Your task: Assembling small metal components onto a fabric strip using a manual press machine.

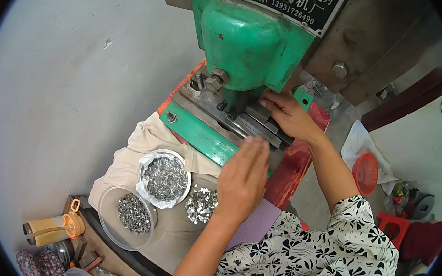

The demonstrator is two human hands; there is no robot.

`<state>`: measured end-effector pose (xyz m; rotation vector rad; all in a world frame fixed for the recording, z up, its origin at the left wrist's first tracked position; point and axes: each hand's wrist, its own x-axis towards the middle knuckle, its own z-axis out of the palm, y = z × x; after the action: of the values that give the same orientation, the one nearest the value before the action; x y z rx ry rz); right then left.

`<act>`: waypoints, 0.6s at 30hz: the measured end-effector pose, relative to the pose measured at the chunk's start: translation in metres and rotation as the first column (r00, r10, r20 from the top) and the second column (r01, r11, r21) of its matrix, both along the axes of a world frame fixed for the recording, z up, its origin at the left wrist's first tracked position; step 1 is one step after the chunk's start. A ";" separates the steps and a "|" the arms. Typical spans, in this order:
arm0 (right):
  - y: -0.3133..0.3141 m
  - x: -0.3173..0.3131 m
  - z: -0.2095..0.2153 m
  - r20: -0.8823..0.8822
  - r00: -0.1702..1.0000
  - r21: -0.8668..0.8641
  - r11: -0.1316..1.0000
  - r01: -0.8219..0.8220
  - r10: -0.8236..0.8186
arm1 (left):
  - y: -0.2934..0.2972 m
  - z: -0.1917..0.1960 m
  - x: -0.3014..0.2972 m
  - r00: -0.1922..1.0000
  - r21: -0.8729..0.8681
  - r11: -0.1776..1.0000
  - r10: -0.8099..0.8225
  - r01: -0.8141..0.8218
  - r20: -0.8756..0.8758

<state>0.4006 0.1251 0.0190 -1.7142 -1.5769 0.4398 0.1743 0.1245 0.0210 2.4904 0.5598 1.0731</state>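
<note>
A green punch press [243, 36] stands before me, its ram lowered over a steel die [254, 122] with dark blocks and a slot. My left hand [242, 175] is at the near end of the die, fingers pressed together, fingertips by the metal slot. Whatever they pinch is too small to make out. My right hand [292, 116] reaches in at the die's right side, close under the ram, with thumb and fingers drawn together. Its fingertips are partly hidden, and what they hold cannot be seen.
Left of the press, a cloth carries a paper-lined bowl [183, 191] of slim metal pieces, a clear plastic tub [108, 226] of small dark parts and a pile of shiny bits [200, 205]. An orange-lidded bottle [73, 224] lies far left. A red bowl [366, 170] sits low right.
</note>
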 end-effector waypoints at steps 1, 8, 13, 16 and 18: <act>-0.003 -0.003 0.005 0.001 1.000 -0.001 1.000 0.002 -0.002 | -0.001 -0.004 0.001 0.992 -0.106 0.992 0.080 -0.069 0.096; -0.053 0.041 0.033 -0.250 0.773 0.797 0.329 0.506 -0.583 | 0.013 -0.009 0.010 0.969 -0.376 0.907 0.236 -0.191 0.077; -0.048 0.143 0.122 -0.377 0.872 0.837 0.288 0.465 -0.311 | 0.023 -0.011 0.014 0.961 -0.389 0.899 0.258 -0.202 0.097; -0.071 0.231 0.145 -0.375 0.904 0.800 0.422 0.427 -0.205 | 0.024 -0.008 0.014 0.952 -0.425 0.877 0.292 -0.225 0.097; -0.079 0.259 0.141 0.200 0.835 0.869 0.487 0.091 -0.513 | 0.024 -0.011 0.019 0.945 -0.427 0.873 0.309 -0.235 0.111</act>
<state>0.6600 0.0459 0.1603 -1.2689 -1.3340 -0.8761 0.1930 0.1480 0.0100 1.9683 0.9939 1.1254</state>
